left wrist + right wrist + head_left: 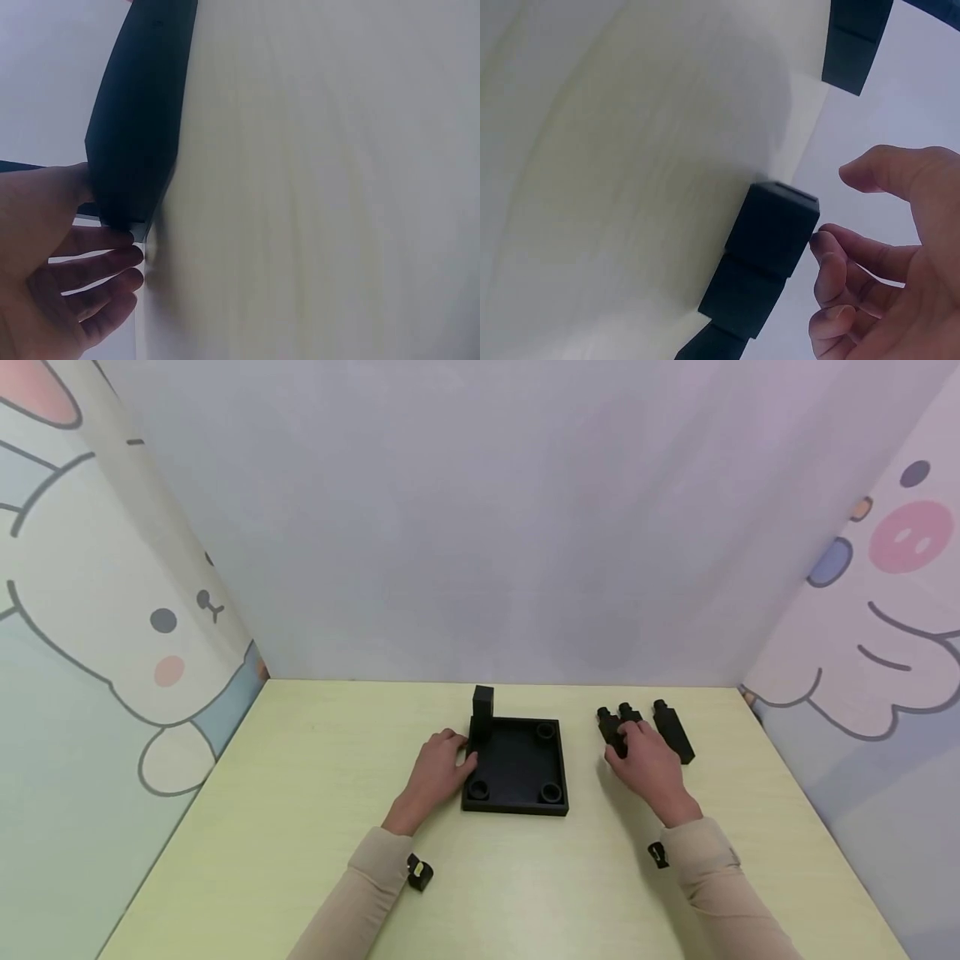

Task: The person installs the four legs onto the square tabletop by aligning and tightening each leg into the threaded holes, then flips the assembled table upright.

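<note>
A square black tabletop (521,764) with a raised rim lies underside up, with round sockets at its corners. One black table leg (483,706) stands upright at its back left corner. My left hand (438,768) holds the tabletop's left side, thumb over the rim and fingers along the outer edge. To the right lie three loose table legs with narrow knobbed ends. My right hand (651,768) is over the left leg (607,720) and the middle leg (628,713). In the right wrist view, its thumb and fingers are apart beside a leg (772,225).
The third leg (673,735) lies to the right of my right hand. A pale wooden table (300,827) carries everything, with a plain back wall behind it. Cartoon-printed side walls stand left and right. Small black devices hang at both cuffs.
</note>
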